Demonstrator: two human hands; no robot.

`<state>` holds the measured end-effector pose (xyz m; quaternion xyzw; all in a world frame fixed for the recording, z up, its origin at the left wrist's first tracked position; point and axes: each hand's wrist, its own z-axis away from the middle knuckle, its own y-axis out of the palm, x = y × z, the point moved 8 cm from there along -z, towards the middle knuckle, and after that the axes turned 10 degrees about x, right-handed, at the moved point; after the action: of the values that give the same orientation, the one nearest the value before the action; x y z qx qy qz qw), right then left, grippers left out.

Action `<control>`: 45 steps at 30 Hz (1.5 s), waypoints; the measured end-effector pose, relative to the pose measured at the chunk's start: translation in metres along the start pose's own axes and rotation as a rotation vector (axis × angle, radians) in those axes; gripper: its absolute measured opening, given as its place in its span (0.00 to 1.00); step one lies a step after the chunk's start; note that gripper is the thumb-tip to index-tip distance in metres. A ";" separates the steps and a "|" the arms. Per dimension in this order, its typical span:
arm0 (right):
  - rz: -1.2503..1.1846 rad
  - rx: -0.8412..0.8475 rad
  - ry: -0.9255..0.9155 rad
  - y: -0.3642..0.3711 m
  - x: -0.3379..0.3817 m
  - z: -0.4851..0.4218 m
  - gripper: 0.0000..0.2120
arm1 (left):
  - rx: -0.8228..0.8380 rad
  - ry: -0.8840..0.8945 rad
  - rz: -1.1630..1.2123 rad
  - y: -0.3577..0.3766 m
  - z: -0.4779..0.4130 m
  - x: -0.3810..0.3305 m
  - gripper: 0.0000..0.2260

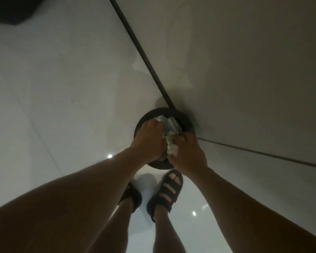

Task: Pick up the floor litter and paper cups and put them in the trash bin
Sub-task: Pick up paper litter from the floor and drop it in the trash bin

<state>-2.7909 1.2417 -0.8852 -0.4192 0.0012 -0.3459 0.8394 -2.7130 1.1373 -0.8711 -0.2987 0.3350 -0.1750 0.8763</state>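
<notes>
Our bare forearms (71, 189) reach down to the black trash bin (187, 121), which stands on the glossy white floor (53, 99) in a corner, close to the wall (244, 70). Crumpled paper litter (170, 125) fills its mouth. Our left grip (148, 141) curls over that litter from the left; our right grip (188, 154) pinches a white wad of it near the rim. Black sandals (170, 190) stand just before the bin.

Black trash bin (186, 121), white and pale-green litter (170, 125) — black sandals (160, 197), white floor tiles (62, 88)
</notes>
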 end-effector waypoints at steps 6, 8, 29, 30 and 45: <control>0.094 0.086 -0.006 0.072 -0.016 -0.040 0.33 | -0.061 0.046 -0.092 0.050 -0.035 0.028 0.30; 0.080 0.113 -0.011 0.077 -0.015 -0.034 0.32 | -0.047 0.049 -0.120 0.054 -0.026 0.034 0.31; 0.020 -0.077 0.061 -0.194 0.078 0.201 0.32 | -0.198 -0.009 -0.233 -0.198 0.206 -0.094 0.25; 0.000 -0.106 0.078 -0.204 0.082 0.216 0.33 | -0.187 -0.003 -0.250 -0.206 0.216 -0.098 0.25; -0.292 -0.464 0.484 -0.228 0.128 0.427 0.34 | -0.031 0.434 -0.534 -0.264 0.305 -0.203 0.25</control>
<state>-2.7014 1.3744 -0.4110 -0.5002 0.2184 -0.5418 0.6391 -2.6752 1.1635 -0.4222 -0.3447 0.4263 -0.4527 0.7032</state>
